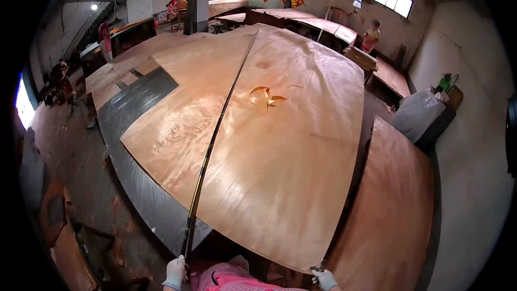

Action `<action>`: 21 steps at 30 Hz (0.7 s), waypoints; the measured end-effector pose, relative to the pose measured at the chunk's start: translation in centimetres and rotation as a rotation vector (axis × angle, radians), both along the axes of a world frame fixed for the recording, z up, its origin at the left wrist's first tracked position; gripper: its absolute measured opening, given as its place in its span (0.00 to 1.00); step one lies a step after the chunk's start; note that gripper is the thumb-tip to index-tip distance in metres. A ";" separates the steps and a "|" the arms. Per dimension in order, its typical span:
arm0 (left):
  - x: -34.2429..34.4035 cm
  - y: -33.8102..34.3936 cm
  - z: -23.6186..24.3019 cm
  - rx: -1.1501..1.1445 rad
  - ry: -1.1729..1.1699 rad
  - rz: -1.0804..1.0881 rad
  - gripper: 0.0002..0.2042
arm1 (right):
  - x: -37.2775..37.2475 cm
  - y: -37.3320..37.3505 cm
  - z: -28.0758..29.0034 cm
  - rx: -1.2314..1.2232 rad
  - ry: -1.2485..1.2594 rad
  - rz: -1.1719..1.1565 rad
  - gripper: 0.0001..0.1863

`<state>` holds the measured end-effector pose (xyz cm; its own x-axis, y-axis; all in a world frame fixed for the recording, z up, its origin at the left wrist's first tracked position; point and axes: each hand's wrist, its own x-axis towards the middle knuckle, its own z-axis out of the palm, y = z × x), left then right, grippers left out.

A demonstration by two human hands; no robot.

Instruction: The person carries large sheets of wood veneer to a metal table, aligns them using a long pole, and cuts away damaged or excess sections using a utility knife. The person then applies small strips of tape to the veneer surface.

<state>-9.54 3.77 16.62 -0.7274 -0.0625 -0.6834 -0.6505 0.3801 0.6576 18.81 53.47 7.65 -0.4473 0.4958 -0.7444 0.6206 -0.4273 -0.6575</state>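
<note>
My left hand (175, 272), in a pale glove, grips the lower end of a long, thin dark pole (202, 177), which stretches far over a large pale wood veneer sheet (274, 167). My right hand (323, 277), also gloved, is closed at the sheet's near right corner, beside a small dark object; I cannot make out what it grips. Several curled veneer scraps (264, 97) lie on the sheet. The sheet rests over a dark grey board (129, 105), with smaller veneer pieces at its far left.
A reddish veneer sheet (388, 199) lies alongside at right, near a white sack (417, 113) against the wall. A pillar (200, 0) stands behind. Other people (370, 37) are among far worktables (390, 75). Scrap wood (67, 237) lies at lower left.
</note>
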 end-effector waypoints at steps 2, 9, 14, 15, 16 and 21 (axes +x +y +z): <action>3.5 -2.3 -0.4 -0.071 0.074 -0.075 0.27 | 3.8 -3.5 -1.8 -0.103 0.005 -0.010 0.11; 10.1 -9.1 -0.1 -0.617 0.217 -0.247 0.20 | 10.4 -9.4 -1.2 0.186 -0.129 0.496 0.22; 5.3 -6.8 2.3 -1.056 1.007 0.139 0.12 | 4.6 -5.6 4.9 0.028 -0.426 0.339 0.11; 3.7 -5.5 4.4 -1.065 1.133 0.173 0.11 | 3.9 -5.1 5.5 0.085 -0.374 0.374 0.12; 2.4 -4.2 5.7 -1.070 1.254 0.202 0.10 | 3.5 -4.4 5.3 0.141 -0.328 0.407 0.12; 3.5 -3.1 -7.3 0.210 0.032 0.002 0.19 | -3.0 -5.1 5.1 0.227 -0.097 0.498 0.13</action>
